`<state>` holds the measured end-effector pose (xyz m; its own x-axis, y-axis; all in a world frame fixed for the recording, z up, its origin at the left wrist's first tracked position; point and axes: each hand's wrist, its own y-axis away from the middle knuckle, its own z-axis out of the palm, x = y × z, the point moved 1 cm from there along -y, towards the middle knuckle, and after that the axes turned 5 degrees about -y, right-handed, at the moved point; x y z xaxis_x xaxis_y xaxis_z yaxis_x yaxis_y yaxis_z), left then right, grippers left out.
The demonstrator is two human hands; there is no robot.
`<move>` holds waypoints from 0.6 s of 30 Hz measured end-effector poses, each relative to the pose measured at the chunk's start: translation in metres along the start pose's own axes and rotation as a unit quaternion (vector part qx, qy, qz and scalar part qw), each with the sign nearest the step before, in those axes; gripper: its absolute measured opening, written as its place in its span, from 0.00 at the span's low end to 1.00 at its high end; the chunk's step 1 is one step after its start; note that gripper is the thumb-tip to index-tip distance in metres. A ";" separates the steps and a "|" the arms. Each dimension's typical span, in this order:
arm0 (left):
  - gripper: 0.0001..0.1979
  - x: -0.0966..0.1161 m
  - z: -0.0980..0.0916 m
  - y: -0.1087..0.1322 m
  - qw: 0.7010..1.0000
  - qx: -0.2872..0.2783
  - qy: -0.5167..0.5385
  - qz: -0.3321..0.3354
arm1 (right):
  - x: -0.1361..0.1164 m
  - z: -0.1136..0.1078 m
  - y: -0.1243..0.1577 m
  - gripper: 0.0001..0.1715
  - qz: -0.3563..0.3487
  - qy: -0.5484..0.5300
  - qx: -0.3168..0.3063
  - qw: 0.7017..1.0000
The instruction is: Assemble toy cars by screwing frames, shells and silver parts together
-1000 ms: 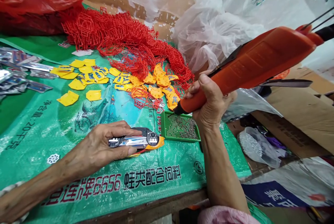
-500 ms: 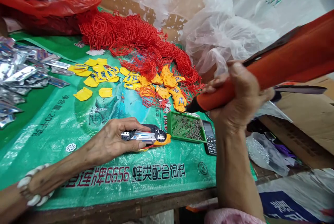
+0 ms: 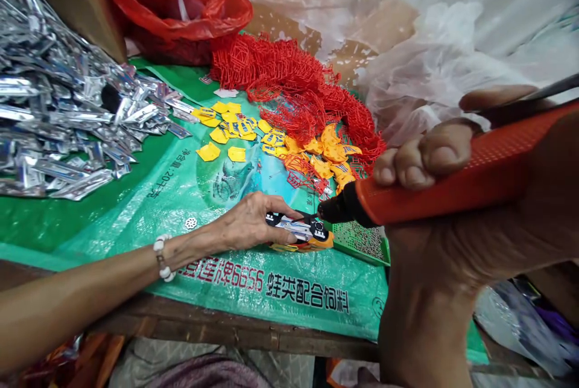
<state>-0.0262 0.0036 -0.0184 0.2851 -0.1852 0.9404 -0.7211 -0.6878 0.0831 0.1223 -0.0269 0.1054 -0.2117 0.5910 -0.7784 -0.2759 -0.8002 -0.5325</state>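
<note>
My left hand [image 3: 248, 224] pinches a toy car [image 3: 298, 228] with a black and silver upper face and orange edge, low over the green sheet. Wrapped round an orange electric screwdriver [image 3: 434, 186], my right hand [image 3: 452, 243] is on the right. The screwdriver's black nose points left and reaches the right end of the toy car; I cannot tell whether the bit touches it. Just behind and right of the car is a green tray [image 3: 384, 255] of small screws, partly hidden by the screwdriver and my right hand.
Yellow and orange plastic parts [image 3: 235, 125] lie behind my hands, then a heap of red plastic sprues [image 3: 289, 74]. Silver pieces [image 3: 67, 128] are piled at left. A red plastic bag [image 3: 181, 14] stands at the back, clear plastic sheeting [image 3: 416, 62] at back right. The wooden table edge [image 3: 217, 327] runs in front.
The screwdriver's tip has gone from over the screw tray to the toy car's right end. My left hand still holds the car. The view has shifted left, showing more silver pieces.
</note>
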 end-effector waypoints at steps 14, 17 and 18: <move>0.19 0.000 0.001 0.000 1.000 -0.006 0.002 -0.001 | 0.006 -0.003 0.004 0.12 0.018 0.024 -0.004 1.000; 0.18 0.001 0.001 0.000 1.000 -0.004 -0.007 0.003 | 0.005 -0.005 0.002 0.12 0.012 0.019 -0.009 1.000; 0.18 0.002 0.001 0.000 1.000 -0.005 -0.009 0.002 | 0.005 -0.005 0.002 0.11 0.011 0.014 -0.012 1.000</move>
<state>-0.0253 0.0030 -0.0168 0.2939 -0.2002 0.9346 -0.7280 -0.6805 0.0832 0.1255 -0.0261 0.0987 -0.1902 0.5705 -0.7990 -0.2490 -0.8152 -0.5229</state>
